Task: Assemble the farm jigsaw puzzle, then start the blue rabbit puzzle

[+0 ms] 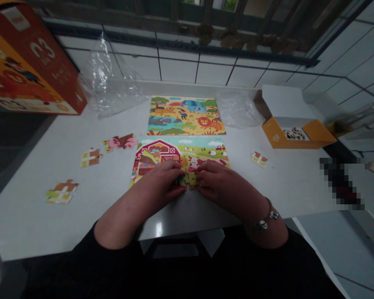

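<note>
The farm puzzle (188, 153), with its red barn and a cow, lies on the white counter (230, 207) directly in front of the person. Both hands are at its lower edge: the left hand (169, 176) bends its fingers inward over the barn side, and the right hand (212, 176) does the same below the cow, fingertips near one another. Whether either pinches a piece or merely presses down cannot be told, as the fingers hide the contact. Three loose pieces (91, 158) lie to the left, and a smaller-looking piece (259, 159) to the right. Just beyond sits the safari puzzle (187, 116), between crumpled plastic bags (239, 110); an open orange box (299, 133) stands farther right.
</note>
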Demonstrator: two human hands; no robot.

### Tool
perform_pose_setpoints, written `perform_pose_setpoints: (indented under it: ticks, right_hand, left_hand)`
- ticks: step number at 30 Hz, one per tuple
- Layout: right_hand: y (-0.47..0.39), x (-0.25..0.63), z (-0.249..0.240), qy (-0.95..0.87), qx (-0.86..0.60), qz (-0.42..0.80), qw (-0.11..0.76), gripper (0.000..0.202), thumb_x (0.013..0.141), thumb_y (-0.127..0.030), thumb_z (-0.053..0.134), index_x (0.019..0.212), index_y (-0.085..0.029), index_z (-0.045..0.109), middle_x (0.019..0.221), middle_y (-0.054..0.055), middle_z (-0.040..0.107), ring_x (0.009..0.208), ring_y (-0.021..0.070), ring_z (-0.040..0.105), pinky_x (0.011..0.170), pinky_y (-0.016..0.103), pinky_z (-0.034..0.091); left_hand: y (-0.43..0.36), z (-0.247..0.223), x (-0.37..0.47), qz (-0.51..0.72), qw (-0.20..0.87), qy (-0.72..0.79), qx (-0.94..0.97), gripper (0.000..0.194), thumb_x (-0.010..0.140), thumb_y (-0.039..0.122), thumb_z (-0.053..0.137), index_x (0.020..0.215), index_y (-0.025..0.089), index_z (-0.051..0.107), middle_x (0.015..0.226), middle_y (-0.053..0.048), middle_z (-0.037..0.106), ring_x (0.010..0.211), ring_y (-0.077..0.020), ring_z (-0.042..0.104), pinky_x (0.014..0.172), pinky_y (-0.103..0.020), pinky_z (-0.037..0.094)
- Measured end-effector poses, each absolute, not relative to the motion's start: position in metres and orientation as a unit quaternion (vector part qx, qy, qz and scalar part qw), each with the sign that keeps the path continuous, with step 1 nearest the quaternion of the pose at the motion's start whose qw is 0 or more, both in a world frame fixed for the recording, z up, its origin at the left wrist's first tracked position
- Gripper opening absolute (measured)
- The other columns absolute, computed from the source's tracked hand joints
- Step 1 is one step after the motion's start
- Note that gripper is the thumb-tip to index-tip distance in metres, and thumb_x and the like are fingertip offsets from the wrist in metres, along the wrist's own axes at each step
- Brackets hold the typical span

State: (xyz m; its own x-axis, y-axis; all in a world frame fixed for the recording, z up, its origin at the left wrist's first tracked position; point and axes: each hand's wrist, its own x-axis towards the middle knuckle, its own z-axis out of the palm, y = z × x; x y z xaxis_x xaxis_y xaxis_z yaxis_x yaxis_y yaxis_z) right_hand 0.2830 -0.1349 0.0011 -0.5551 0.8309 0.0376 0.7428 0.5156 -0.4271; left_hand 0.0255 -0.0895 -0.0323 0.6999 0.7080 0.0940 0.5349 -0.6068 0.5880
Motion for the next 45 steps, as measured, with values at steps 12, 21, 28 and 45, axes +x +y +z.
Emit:
perform_pose_setpoints:
  ticks: [12, 21, 28, 45]
  right_hand:
    - [-0.134, 0.285, -0.005, -0.858, -0.463, 0.179, 0.133, 0.01, 0.103, -0.011, 0.074, 0.106, -0.019, 0.08, 0.118, 0.01, 0.076, 0.111, 0.0238, 0.071, 0.104, 0.041, 0.061]
    - [-0.131, 0.288, -0.008, -0.866, -0.45, 0.162, 0.143, 0.01, 0.107, -0.019, 0.073, 0.105, -0.022, 0.083, 0.116, 0.008, 0.079, 0.107, 0.0223, 0.072, 0.1, 0.038, 0.06]
    - [-0.127, 0.373, -0.009, -0.711, -0.689, -0.021, 0.135, 0.027, 0.108, -0.026, 0.059, 0.12, -0.017, 0.081, 0.119, 0.019, 0.08, 0.107, 0.034, 0.074, 0.097, 0.051, 0.058]
    - [-0.139, 0.411, -0.007, -0.648, -0.745, 0.116, 0.108, 0.024, 0.094, -0.038, 0.068, 0.107, -0.023, 0.082, 0.095, 0.009, 0.081, 0.081, 0.0261, 0.072, 0.072, 0.038, 0.049]
  left_hand:
    - [-0.093, -0.038, 0.04, 0.155, 0.229, 0.349, 0.895, 0.01, 0.1, 0.021, 0.071, 0.11, 0.019, 0.074, 0.12, -0.012, 0.069, 0.114, -0.0287, 0.067, 0.101, -0.045, 0.06]
    - [-0.092, -0.043, 0.041, 0.182, 0.223, 0.324, 0.901, 0.015, 0.103, 0.02, 0.064, 0.107, 0.021, 0.079, 0.111, -0.01, 0.068, 0.1, -0.0251, 0.066, 0.089, -0.041, 0.057]
    - [-0.092, -0.044, 0.038, 0.179, 0.202, 0.312, 0.911, 0.017, 0.104, 0.019, 0.062, 0.105, 0.02, 0.079, 0.118, -0.013, 0.066, 0.105, -0.0271, 0.065, 0.092, -0.043, 0.058]
    - [-0.092, -0.038, 0.039, 0.178, 0.222, 0.328, 0.901, 0.01, 0.102, 0.019, 0.068, 0.105, 0.021, 0.078, 0.117, -0.011, 0.067, 0.104, -0.0253, 0.067, 0.091, -0.039, 0.056]
